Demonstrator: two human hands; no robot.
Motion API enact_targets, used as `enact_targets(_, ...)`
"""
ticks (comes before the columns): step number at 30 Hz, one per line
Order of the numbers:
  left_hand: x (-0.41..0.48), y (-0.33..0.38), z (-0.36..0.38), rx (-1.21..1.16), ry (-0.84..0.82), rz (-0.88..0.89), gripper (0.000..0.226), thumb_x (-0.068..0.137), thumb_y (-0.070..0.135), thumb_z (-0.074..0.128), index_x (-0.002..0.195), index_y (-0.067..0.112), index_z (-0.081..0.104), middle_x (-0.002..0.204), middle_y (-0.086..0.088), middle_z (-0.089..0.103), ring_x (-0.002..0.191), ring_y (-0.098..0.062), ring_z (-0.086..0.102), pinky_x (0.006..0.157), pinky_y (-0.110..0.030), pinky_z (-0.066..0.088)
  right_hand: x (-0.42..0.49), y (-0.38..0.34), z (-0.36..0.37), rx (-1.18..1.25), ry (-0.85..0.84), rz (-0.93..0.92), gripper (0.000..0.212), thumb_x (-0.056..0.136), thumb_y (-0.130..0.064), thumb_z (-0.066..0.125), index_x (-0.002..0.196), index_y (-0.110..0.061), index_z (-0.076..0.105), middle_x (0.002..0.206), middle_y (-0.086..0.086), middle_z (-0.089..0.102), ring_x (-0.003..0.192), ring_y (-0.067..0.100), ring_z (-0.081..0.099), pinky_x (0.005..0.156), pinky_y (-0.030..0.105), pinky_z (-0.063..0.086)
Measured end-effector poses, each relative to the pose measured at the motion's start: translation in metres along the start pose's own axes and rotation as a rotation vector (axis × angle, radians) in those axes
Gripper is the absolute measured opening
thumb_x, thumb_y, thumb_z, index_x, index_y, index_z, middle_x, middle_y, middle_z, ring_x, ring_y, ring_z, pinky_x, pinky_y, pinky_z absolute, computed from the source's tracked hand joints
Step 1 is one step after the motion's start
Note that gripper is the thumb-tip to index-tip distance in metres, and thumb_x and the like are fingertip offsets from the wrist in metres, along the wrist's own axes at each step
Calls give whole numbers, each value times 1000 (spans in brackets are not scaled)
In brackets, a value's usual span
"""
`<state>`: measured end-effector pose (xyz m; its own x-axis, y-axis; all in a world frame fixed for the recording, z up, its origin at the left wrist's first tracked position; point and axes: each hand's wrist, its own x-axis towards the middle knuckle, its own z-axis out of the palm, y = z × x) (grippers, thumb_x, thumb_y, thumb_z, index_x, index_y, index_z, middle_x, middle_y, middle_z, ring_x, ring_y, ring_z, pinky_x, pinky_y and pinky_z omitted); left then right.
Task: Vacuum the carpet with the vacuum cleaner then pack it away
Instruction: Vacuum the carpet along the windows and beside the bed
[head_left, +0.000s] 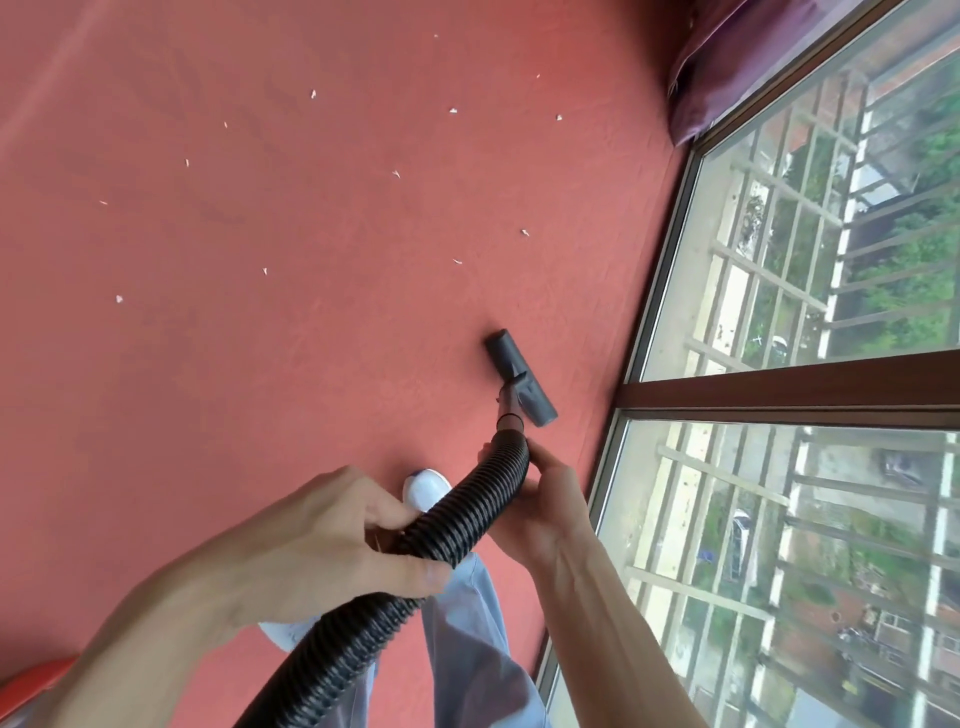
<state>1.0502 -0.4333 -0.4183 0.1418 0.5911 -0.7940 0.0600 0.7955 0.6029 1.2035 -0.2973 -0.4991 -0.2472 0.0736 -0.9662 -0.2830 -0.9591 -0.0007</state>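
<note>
Left hand (311, 545), right hand (550, 499), fingers (387, 512) curled round ribbed black hose (467, 509), grey nozzle (522, 376) (red carpet (260, 338))

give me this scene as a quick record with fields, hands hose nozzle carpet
left hand: grips the hose mid-length
right hand: holds the hose end by the nozzle
nozzle: grey, on the carpet near the window
carpet: red, white scraps scattered ahead
task state: scraps not yet vacuumed

Upstairs home room — red carpet (260, 364), barred window (805, 270).
</note>
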Motion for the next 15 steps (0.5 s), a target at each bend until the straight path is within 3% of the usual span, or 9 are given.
enact_targets(2, 0, -1, -1, 3, 69, -17, 31, 79, 54, 75, 96, 28, 79, 87, 1, 77, 80, -10, 72, 82, -33, 54, 7, 0, 0, -9, -19, 6, 18, 89, -15, 56, 80, 0, 58, 72, 13, 55, 61, 23, 56, 67, 34, 50)
enact_targets(4, 2, -1, 1, -23, 137, -23, 29, 83, 51, 73, 99, 28, 79, 94, 1, 78, 88, -12, 73, 92, -36, 54, 17, -5, 6, -3, -3, 7, 21, 88, -17, 59, 81, 3, 58, 76, 15, 57, 68, 24, 56, 73, 33, 49)
enact_targets(7, 6, 2, 5, -20, 186, -11, 28, 83, 50, 71, 96, 27, 79, 91, 0, 78, 84, -14, 73, 84, -33, 56, 29, -12, 16, 40, 12, 5, 36, 95, -26, 58, 82, 9, 59, 80, 18, 63, 68, 25, 64, 64, 35, 55)
enact_targets(10, 8, 1, 4, 6, 183, 2, 35, 84, 51, 71, 85, 17, 77, 74, -2, 72, 66, -10, 66, 67, -28, 50, 35, -11, 15, -5, 36, -28, 33, 97, -23, 53, 87, 8, 57, 78, 18, 64, 55, 26, 67, 53, 34, 57)
enact_targets(13, -3, -4, 0, 49, 71, 3, 48, 80, 53, 73, 75, 6, 68, 61, 4, 50, 58, -8, 47, 61, -27, 34, 27, 6, 8, -44, 85, -7, 28, 96, -21, 51, 86, 4, 57, 71, 17, 64, 49, 25, 66, 48, 31, 56)
enact_targets(15, -18, -8, -6, 40, -32, 2, 47, 71, 57, 72, 77, 11, 74, 63, -1, 60, 60, -6, 51, 64, -26, 36, 18, 21, 2, -59, 100, 27, 28, 95, -21, 50, 81, 1, 58, 67, 16, 63, 45, 24, 63, 47, 28, 55)
